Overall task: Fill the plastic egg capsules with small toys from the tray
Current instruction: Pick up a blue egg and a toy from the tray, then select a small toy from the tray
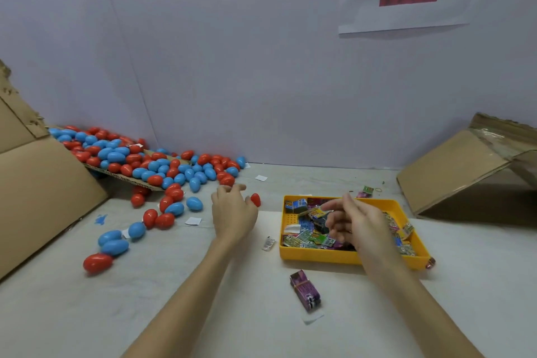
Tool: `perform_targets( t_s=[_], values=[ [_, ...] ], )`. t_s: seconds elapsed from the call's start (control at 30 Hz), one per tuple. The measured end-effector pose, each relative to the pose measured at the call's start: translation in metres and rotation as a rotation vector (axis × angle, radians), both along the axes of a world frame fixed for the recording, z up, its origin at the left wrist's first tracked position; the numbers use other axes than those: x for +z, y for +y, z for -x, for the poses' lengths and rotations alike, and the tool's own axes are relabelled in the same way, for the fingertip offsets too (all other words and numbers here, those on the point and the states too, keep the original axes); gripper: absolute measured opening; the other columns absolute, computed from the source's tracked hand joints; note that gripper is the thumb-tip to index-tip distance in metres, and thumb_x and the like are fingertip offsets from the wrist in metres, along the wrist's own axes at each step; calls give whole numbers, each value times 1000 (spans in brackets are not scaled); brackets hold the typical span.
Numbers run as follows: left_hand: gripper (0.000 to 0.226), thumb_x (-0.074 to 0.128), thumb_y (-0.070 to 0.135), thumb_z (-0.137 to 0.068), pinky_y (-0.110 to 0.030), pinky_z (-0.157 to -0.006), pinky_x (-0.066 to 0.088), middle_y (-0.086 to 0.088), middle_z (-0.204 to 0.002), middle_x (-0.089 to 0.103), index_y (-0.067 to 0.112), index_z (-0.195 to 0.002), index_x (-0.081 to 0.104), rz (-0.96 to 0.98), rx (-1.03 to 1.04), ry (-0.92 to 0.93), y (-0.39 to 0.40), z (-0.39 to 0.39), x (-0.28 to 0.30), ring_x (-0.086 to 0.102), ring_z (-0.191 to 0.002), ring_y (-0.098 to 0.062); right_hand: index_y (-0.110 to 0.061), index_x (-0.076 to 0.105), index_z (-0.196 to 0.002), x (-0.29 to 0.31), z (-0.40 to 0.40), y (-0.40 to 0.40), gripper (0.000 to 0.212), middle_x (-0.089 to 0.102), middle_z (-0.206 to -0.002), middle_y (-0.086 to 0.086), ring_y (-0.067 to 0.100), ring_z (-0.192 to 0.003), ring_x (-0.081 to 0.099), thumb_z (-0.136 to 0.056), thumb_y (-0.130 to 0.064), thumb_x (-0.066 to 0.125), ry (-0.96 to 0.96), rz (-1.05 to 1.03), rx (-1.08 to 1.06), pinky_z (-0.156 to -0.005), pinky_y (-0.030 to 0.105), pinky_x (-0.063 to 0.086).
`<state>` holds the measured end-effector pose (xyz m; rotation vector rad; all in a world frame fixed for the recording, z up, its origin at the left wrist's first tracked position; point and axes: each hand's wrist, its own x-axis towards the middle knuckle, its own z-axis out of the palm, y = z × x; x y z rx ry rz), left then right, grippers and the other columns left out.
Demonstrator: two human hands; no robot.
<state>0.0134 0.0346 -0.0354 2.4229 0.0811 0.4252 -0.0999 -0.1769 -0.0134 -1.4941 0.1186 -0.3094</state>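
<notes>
L hand [232, 213] round red egg [255, 200], R hand [356, 222] pinching toy packet [316, 213] over yellow tray [319, 256] — egg pile [151, 163] (red, blue) far left.

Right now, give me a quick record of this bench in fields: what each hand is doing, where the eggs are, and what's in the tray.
left hand: holds a red egg at its fingertips
right hand: over the yellow tray, pinching a small packet
tray contents: many small colourful packets
loose eggs: red and blue pile spilling off cardboard at the left
table front: purple bundle lying outside the tray
</notes>
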Motion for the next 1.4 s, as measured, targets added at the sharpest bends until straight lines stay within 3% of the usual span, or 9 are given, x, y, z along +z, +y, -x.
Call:
perform_targets(
  t_s=[0.2, 0.4, 0.57, 0.67, 0.77, 0.9, 0.97, 1.1, 1.4],
  values=[
    [43, 46, 36, -108, -47, -115, 38, -11, -153, 39, 25, -148, 52, -452, -96, 102, 22, -67, 4, 42, -134, -35, -4, 73, -90, 2, 4, 2, 47, 67, -63, 5, 13, -53, 59, -110, -29, 39, -73, 127, 1, -46, 19, 44],
    [32, 45, 22, -109, -44, -107, 43, -12, -142, 45, 6, -126, 66, -502, -162, 75, 28, -77, -8, 51, -116, -32, -5, 72, -90, 1, 3, 1, 46, 67, -63, 4, 13, -53, 60, -110, -29, 39, -89, 164, 5, -48, 16, 44],
    [27, 59, 11, -103, -40, -103, 48, -11, -134, 54, 5, -127, 68, -229, -240, -145, 14, -43, 12, 54, -118, -28, -8, 72, -89, 1, 3, 1, 46, 68, -65, 6, 15, -55, 60, -111, -29, 38, -92, 212, 10, -50, 18, 46],
    [28, 71, 9, -96, -28, -93, 54, -5, -123, 58, 13, -123, 69, -32, -372, -231, -6, -1, 31, 61, -104, -20, -10, 72, -90, 2, 4, -1, 41, 69, -65, 5, 16, -55, 61, -111, -27, 41, -102, 225, 5, -51, 18, 46],
    [30, 74, 7, -93, -19, -76, 58, -2, -109, 72, 23, -118, 71, 343, -531, -167, -28, 45, 38, 72, -85, -14, -15, 71, -94, 2, 5, -3, 27, 71, -69, 3, 16, -56, 63, -108, -19, 48, -125, 294, -22, -53, 19, 49],
    [41, 72, 7, -95, -21, -80, 59, 0, -102, 78, 25, -132, 68, 779, -675, -16, -50, 85, 32, 77, -92, -17, -23, 68, -115, 2, 10, -3, 20, 72, -79, -2, 10, -66, 70, -103, -11, 57, -147, 475, -33, -63, 26, 59],
    [46, 73, 8, -95, -20, -82, 58, 2, -104, 77, 24, -137, 63, 804, -689, 11, -56, 91, 29, 76, -96, -15, -30, 63, -129, 4, 13, -3, 35, 72, -93, -7, 6, -78, 73, -102, -9, 59, -163, 556, 1, -70, 23, 60],
    [30, 74, 7, -93, -24, -85, 59, 4, -106, 78, 21, -120, 70, 750, -646, -27, -58, 93, 26, 75, -96, -13, -30, 56, -143, 8, 14, -3, 52, 68, -119, -10, 1, -99, 68, -99, -4, 61, -205, 697, 71, -80, 17, 57],
    [21, 76, 16, -93, -26, -91, 58, 1, -105, 79, 17, -114, 74, 815, -671, 45, -52, 91, 25, 74, -104, -14, -28, 51, -149, 7, 16, 0, 61, 57, -127, -9, 6, -106, 62, -93, -28, 75, -282, 836, 29, -86, 20, 55]
  ],
)
